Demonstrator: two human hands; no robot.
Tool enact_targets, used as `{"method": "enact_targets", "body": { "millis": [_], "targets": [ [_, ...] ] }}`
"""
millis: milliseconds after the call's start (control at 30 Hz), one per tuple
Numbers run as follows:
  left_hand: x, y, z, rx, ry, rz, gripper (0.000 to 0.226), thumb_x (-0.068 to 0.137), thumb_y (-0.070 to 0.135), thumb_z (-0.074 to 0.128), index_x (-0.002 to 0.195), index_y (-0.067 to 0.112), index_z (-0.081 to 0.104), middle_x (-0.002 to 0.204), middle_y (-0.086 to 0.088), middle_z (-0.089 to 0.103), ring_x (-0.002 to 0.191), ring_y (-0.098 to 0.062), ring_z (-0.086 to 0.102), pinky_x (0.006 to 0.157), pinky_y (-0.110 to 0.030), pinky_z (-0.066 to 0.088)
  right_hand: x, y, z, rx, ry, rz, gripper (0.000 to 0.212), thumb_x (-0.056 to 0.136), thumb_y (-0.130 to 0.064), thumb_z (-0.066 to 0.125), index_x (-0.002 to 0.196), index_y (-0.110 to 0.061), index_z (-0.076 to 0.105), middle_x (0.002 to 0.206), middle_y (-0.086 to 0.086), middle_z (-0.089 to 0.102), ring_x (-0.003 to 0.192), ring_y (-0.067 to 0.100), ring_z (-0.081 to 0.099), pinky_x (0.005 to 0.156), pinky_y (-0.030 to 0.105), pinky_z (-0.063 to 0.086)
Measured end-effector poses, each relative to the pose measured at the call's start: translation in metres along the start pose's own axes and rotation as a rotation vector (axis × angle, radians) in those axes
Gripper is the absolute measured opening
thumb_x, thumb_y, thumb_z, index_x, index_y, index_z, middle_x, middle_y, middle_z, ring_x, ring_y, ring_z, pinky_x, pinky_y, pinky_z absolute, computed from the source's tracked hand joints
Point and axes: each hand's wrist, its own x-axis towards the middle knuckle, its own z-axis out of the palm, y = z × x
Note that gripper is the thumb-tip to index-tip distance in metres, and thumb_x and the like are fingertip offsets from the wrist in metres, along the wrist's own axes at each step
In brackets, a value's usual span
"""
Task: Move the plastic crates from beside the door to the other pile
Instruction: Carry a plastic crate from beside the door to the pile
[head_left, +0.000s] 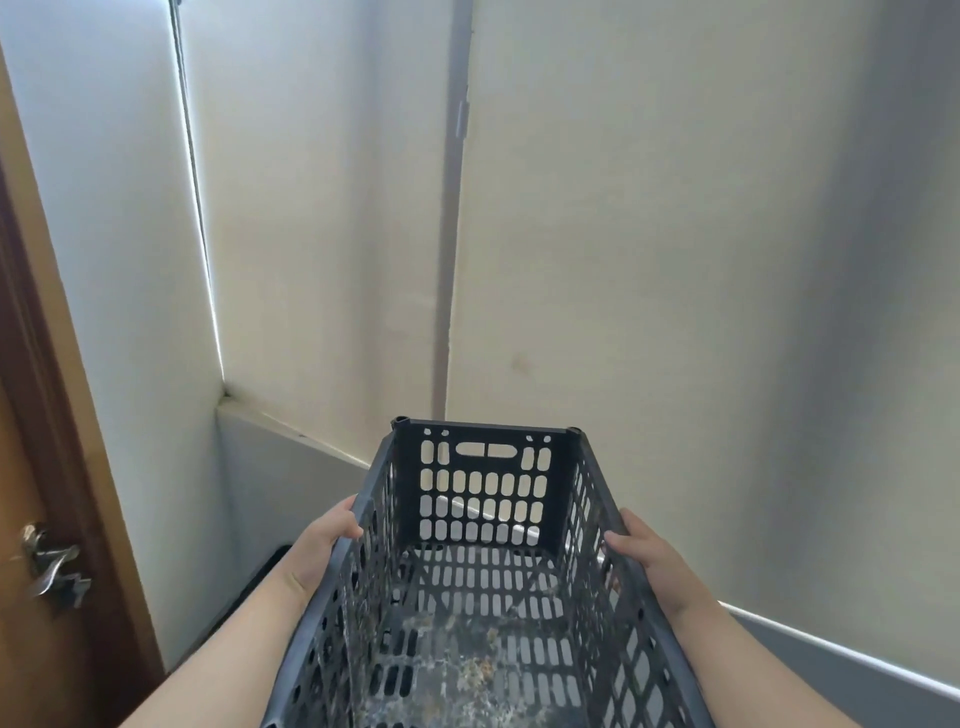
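A corner of pale walls rises behind the dark crate; a brown door with a metal handle stands to its left. No writing can be read. The left hand and right hand clamp the crate's long rims, holding it in the air, its floor dirty.

place: indoor corner of a home or small building | walls: plain cream paint, scuffed, grey skirting band | door: brown wood in a frame, metal lever handle | light: daylight strip along the corner seam
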Motion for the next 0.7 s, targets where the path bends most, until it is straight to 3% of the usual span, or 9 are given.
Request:
{"method": "enact_targets", "body": {
  "millis": [100, 200, 300, 400, 467, 567, 633, 700],
  "targets": [
    [-0.002, -0.010, 0.039, -0.048, -0.067, 0.025, 0.065, 0.057, 0.009, 0.043, 0.120, 0.007, 0.058, 0.109, -0.016, 0.067, 0.105, -0.035, 0.060, 0.080, -0.036, 0.053, -0.024, 0.003, -0.040, -0.020, 0.059, 0.009, 0.026, 0.102, -0.005, 0.051, 0.123, -0.014, 0.064, 0.107, 0.012, 0.079, 0.084, 0.022, 0.080, 0.062, 0.025, 0.061],
    [-0.016, -0.014, 0.085, -0.069, -0.110, 0.016, 0.055, 0.060, 0.011, 0.045, 0.113, 0.011, 0.064, 0.105, -0.020, 0.069, 0.093, -0.032, 0.065, 0.075, -0.037, 0.056, -0.048, 0.008, -0.087, -0.033, 0.111, 0.020, 0.031, 0.102, -0.008, 0.053, 0.131, -0.013, 0.063, 0.112, 0.014, 0.079, 0.096, 0.031, 0.079, 0.076, 0.038, 0.061],
    [-0.023, -0.019, 0.133, -0.012, -0.113, -0.003, 0.064, 0.064, 0.010, 0.045, 0.125, -0.002, 0.059, 0.112, -0.029, 0.064, 0.098, -0.039, 0.062, 0.083, -0.045, 0.053, -0.076, 0.012, -0.135, -0.036, 0.163, 0.033, 0.037, 0.100, -0.008, 0.055, 0.133, -0.021, 0.063, 0.116, 0.011, 0.079, 0.103, 0.034, 0.077, 0.084, 0.045, 0.059],
    [-0.023, -0.027, 0.177, 0.055, -0.154, -0.052, 0.053, 0.089, -0.011, 0.037, 0.141, -0.012, 0.046, 0.134, -0.035, 0.055, 0.123, -0.048, 0.053, 0.103, -0.055, 0.045, -0.103, 0.016, -0.178, -0.056, 0.193, 0.046, 0.040, 0.099, -0.004, 0.058, 0.132, -0.025, 0.064, 0.114, 0.010, 0.080, 0.099, 0.033, 0.078, 0.081, 0.043, 0.059],
    [-0.030, -0.033, 0.213, 0.042, -0.134, -0.066, 0.053, 0.087, -0.011, 0.043, 0.140, -0.012, 0.047, 0.131, -0.033, 0.055, 0.121, -0.045, 0.052, 0.109, -0.056, 0.041, -0.121, 0.019, -0.209, -0.081, 0.217, 0.054, 0.037, 0.098, -0.003, 0.059, 0.129, -0.023, 0.065, 0.111, 0.010, 0.080, 0.096, 0.030, 0.079, 0.079, 0.041, 0.060],
    [-0.038, -0.045, 0.252, 0.036, -0.173, -0.093, 0.080, 0.063, 0.001, 0.047, 0.142, -0.010, 0.046, 0.123, -0.034, 0.056, 0.111, -0.047, 0.053, 0.101, -0.057, 0.044, -0.143, 0.027, -0.246, -0.113, 0.243, 0.066, 0.038, 0.097, -0.004, 0.062, 0.132, -0.020, 0.063, 0.117, 0.013, 0.078, 0.101, 0.031, 0.077, 0.087, 0.046, 0.059],
    [-0.040, -0.056, 0.276, 0.046, -0.205, -0.103, 0.071, 0.071, -0.001, 0.047, 0.142, -0.010, 0.046, 0.129, -0.038, 0.055, 0.114, -0.050, 0.053, 0.097, -0.055, 0.047, -0.160, 0.033, -0.267, -0.124, 0.253, 0.078, 0.040, 0.095, -0.008, 0.066, 0.133, -0.021, 0.063, 0.120, 0.012, 0.077, 0.104, 0.030, 0.076, 0.094, 0.049, 0.058],
    [-0.045, -0.069, 0.292, 0.005, -0.230, -0.115, 0.070, 0.066, 0.007, 0.049, 0.135, -0.006, 0.052, 0.120, -0.035, 0.060, 0.105, -0.046, 0.059, 0.089, -0.050, 0.053, -0.175, 0.038, -0.280, -0.135, 0.282, 0.091, 0.041, 0.095, -0.009, 0.068, 0.133, -0.026, 0.063, 0.118, 0.005, 0.079, 0.104, 0.025, 0.077, 0.093, 0.044, 0.058]
  ]
}}
